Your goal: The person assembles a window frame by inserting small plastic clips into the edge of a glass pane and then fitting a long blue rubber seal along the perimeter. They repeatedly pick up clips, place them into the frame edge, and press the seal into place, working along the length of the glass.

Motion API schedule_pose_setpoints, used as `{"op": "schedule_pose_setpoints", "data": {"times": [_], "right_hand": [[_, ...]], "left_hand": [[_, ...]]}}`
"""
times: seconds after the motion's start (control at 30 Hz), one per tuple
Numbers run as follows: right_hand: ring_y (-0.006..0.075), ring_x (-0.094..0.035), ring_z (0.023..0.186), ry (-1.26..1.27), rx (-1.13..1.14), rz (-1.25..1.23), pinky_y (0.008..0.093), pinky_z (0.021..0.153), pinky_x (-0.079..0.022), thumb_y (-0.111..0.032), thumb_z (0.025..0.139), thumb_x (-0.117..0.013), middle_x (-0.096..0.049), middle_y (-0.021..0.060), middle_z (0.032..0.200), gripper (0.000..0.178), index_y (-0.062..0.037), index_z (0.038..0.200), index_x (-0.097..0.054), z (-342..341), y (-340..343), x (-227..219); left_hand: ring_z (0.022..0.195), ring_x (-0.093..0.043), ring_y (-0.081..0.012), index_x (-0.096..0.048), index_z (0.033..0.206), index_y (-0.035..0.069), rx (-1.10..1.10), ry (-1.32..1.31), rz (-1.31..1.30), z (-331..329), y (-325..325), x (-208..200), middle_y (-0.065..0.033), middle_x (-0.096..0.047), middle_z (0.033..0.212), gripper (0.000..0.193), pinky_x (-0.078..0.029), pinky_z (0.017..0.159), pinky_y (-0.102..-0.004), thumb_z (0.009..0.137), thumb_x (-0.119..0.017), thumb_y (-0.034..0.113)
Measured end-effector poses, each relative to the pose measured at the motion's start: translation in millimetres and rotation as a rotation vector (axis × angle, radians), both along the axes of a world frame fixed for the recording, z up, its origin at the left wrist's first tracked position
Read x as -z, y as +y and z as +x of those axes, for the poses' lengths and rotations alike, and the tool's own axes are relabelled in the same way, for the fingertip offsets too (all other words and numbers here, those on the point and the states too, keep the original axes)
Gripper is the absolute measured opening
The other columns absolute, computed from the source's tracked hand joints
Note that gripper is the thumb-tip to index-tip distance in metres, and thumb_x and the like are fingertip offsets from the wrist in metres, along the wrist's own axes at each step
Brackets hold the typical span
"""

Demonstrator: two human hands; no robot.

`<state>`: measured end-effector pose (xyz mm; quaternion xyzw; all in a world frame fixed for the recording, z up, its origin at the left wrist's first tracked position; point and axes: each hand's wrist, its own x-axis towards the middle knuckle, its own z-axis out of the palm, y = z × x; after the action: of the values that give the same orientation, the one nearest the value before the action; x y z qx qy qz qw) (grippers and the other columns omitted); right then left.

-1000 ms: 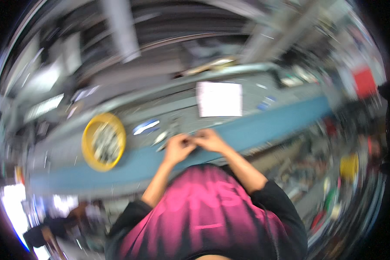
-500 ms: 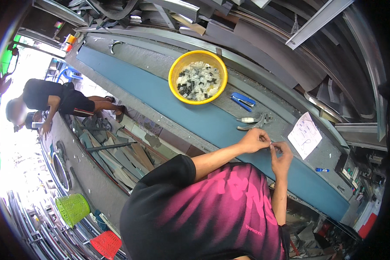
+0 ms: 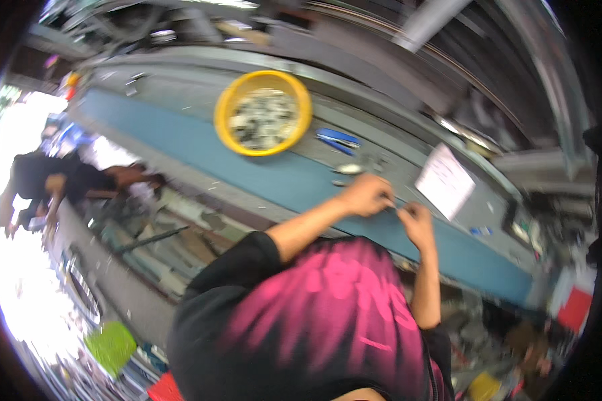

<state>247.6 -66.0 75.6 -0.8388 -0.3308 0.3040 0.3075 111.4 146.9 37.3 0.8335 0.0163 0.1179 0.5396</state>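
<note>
Over the blue strip (image 3: 274, 180) on the bench, my left hand (image 3: 368, 195) is closed in a pinch. Something small shows at its fingertips, too blurred to name. My right hand (image 3: 417, 226) faces it just to the right, thumb and fingers drawn together, and any small thing in them is hidden by blur. Beyond my left hand lie pliers (image 3: 347, 170), partly covered by that hand. A blue stapler (image 3: 339, 140) is a little farther off. Left of it stands a yellow bowl (image 3: 225, 127) filled with small white and black pieces.
A white paper sheet (image 3: 445, 182) and a blue marker (image 3: 481, 231) lie right of my hands. Long metal profiles (image 3: 354, 57) fill the rack behind the bench. Another person (image 3: 60, 179) is at the far left. A green basket (image 3: 110, 347) stands lower left.
The view has shifted and blurred, so the bench things sit farther left in it. My hands, fingertips meeting before, are now slightly apart.
</note>
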Motion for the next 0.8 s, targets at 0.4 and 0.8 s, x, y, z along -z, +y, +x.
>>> {"op": "schedule_pose_setpoints", "data": {"times": [0.4, 0.8], "right_hand": [[0.0193, -0.066, 0.07, 0.312, 0.356, 0.019, 0.0401, 0.066, -0.052, -0.037, 0.099, -0.072, -0.069, 0.0091, 0.071, 0.042, 0.0026, 0.084, -0.075, -2.3, 15.7, -2.5], [0.0356, -0.082, 0.092, 0.051, -0.089, -0.066, 0.0443, 0.085, -0.064, -0.019, 0.1, -0.079, -0.084, 0.0189, 0.106, 0.018, -0.0046, 0.111, -0.083, -73.5, -70.3, -8.5]], "left_hand": [[0.111, -0.071, -0.0325, -0.084, 0.109, 0.01, -0.211, 0.115, 0.252, 17.8, -19.4, -15.5, -0.0076, -0.081, 0.11, 0.021, -0.051, 0.096, -0.0483, 0.091, -0.088, 0.02], [0.093, -0.075, -0.0301, -0.081, 0.117, 0.003, -0.53, -0.111, 0.076, -86.2, -13.1, -55.9, -0.011, -0.078, 0.098, 0.026, -0.059, 0.089, -0.0424, 0.092, -0.085, 0.012]]}}
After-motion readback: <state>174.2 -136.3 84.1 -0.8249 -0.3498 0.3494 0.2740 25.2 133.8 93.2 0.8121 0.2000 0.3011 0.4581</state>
